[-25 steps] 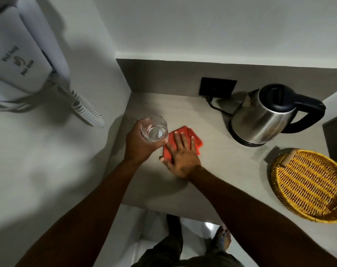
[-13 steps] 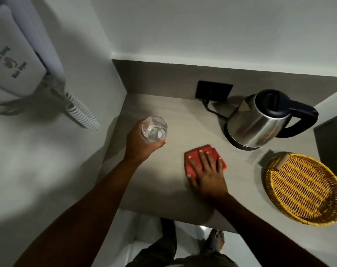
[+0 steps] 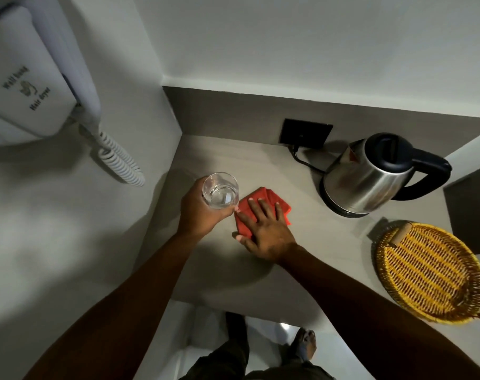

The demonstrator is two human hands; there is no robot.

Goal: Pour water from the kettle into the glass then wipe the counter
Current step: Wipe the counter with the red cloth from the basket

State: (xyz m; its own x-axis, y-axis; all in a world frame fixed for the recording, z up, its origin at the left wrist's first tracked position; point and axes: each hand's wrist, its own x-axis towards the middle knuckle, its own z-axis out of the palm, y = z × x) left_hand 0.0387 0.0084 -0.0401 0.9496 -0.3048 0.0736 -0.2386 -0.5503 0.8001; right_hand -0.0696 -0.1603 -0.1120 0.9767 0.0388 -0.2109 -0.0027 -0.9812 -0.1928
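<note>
Left hand [image 3: 199, 212]: my fingers wrapped around clear round water glass [image 3: 220, 190].
Right hand [image 3: 266, 229]: fingers spread flat on folded red cloth [image 3: 263, 200], grey table [image 3: 228, 157].
Steel kettle [image 3: 370, 179]: 2 o'clock of cloth.

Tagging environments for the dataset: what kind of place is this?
Probably a hotel room nook. A wall-mounted hair dryer with a coiled cord hangs beside a small counter holding an electric kettle and a wicker tray, typical guest amenities.
</note>
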